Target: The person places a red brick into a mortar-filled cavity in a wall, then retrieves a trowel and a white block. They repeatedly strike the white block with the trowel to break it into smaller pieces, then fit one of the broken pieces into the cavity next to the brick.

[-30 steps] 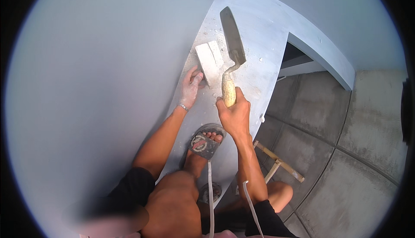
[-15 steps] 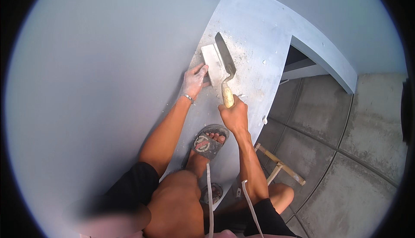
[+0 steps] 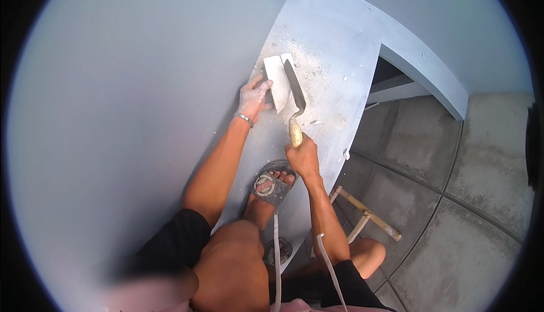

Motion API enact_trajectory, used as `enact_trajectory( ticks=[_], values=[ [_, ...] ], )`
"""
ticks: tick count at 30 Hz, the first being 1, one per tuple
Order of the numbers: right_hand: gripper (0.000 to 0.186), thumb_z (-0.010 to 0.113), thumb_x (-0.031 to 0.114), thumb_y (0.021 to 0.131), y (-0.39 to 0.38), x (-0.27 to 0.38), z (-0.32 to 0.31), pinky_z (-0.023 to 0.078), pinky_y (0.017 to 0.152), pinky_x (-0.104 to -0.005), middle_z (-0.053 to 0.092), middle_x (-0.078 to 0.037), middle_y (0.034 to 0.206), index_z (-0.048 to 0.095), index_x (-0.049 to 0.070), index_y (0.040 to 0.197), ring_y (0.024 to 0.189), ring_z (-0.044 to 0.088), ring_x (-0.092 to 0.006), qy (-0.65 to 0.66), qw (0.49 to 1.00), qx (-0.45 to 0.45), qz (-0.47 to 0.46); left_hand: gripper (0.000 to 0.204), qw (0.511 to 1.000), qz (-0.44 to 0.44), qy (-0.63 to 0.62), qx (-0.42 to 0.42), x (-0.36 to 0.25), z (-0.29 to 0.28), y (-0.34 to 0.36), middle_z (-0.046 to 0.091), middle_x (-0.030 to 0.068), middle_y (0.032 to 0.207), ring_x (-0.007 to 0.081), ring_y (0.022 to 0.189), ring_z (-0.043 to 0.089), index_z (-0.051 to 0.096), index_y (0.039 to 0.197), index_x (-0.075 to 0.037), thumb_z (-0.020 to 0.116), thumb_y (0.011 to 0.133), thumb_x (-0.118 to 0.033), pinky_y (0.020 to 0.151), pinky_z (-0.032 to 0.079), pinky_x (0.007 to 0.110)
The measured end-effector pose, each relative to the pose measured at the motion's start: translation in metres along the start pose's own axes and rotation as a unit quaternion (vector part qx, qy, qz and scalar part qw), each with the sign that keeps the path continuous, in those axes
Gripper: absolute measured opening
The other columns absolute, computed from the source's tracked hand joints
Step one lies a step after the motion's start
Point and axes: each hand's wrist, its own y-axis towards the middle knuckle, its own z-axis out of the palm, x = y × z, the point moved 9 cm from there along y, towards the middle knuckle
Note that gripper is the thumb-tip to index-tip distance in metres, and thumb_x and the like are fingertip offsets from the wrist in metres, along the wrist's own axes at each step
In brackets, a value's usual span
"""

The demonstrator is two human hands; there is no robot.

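Note:
My left hand, dusted white, grips the left side of a white block, which lies on the pale, dusty ledge with crumbs around it. A line runs lengthwise in the block's top. My right hand is closed round the pale handle of a trowel; its metal blade stands edge-down along the block's right part, touching it. Just below my hands is my foot in a grey sandal on the ledge.
A plain grey-blue wall runs along the left and another lies beyond the ledge. At right, a dark opening shows under the ledge's turn, above grey concrete tiles. A wooden ladder top rises beside the ledge at lower right.
The trowel blade has come down from raised above the block onto it, turning edge-down. My left hand and the block have shifted slightly up and right since a second ago.

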Motion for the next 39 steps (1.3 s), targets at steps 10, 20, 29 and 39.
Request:
enact_trajectory(
  ticks=[10,20,29,39],
  values=[
    [0.034,0.07,0.001,0.085,-0.039,0.082,-0.05,0.053,0.062,-0.0375,0.066,-0.01,0.08,0.053,0.001,0.114,0.063,0.065,-0.0195,0.234,0.968,-0.041,-0.08,0.057,0.998,0.029,0.051,0.021,-0.004,-0.002,0.009,0.06,0.0191,0.152,0.0339,0.138,0.059,0.053,0.155,-0.004,0.068,0.103,-0.02,0.112,0.051,0.053],
    [0.015,0.059,0.006,0.088,-0.02,0.06,-0.069,0.045,0.049,-0.0287,0.061,-0.007,0.077,0.058,0.0,0.102,0.057,0.059,-0.0139,0.362,0.928,0.066,-0.056,0.052,0.936,0.219,0.275,0.029,-0.011,0.031,0.037,0.064,0.0209,0.147,0.0362,0.137,0.06,0.053,0.157,-0.013,0.047,0.112,-0.038,0.116,0.044,0.041],
    [0.015,0.06,0.01,0.098,0.05,0.016,-0.032,0.044,0.037,-0.0335,0.054,-0.006,0.066,0.051,0.0,0.104,0.041,0.051,-0.0151,0.284,0.958,-0.034,0.007,0.052,0.936,0.187,0.297,-0.027,0.0,0.053,0.023,0.059,0.0155,0.152,0.038,0.141,0.053,0.043,0.164,-0.023,0.037,0.115,-0.041,0.121,0.035,0.053],
    [0.035,0.057,0.037,0.111,-0.009,0.161,-0.136,0.045,0.042,-0.0273,0.057,-0.005,0.068,0.049,0.004,0.102,0.046,0.055,-0.0142,0.418,0.821,-0.201,-0.334,0.053,0.925,0.145,0.352,-0.018,0.015,0.048,0.034,0.048,0.0132,0.157,0.0365,0.145,0.043,0.032,0.168,-0.037,0.031,0.116,-0.043,0.123,0.02,0.063]
  ],
)
